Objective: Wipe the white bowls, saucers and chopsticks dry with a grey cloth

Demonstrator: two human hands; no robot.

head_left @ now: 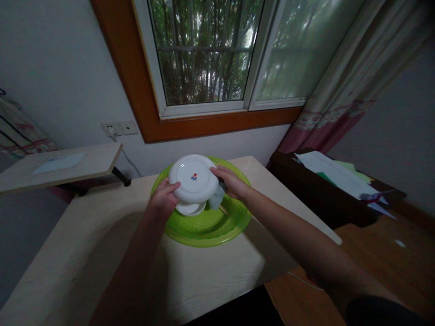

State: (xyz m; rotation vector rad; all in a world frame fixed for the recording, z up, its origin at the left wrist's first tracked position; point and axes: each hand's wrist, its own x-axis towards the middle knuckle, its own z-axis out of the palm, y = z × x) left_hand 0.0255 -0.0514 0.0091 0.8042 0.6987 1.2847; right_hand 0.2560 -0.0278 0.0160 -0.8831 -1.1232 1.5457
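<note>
A white plate is held tilted above a green basin, its underside with a small red and blue mark turned toward me. My left hand grips the plate's left rim, thumb on the underside. At the right rim, my right hand is closed on the plate and on a greyish-green cloth that hangs below it. Under the plate, inside the basin, a white bowl shows in part. Chopsticks lie in the basin, partly hidden by the cloth.
The basin stands on a pale wooden table. A raised shelf with a paper sheet is at the left. Beyond the table's right edge, papers lie on dark furniture. A window is behind.
</note>
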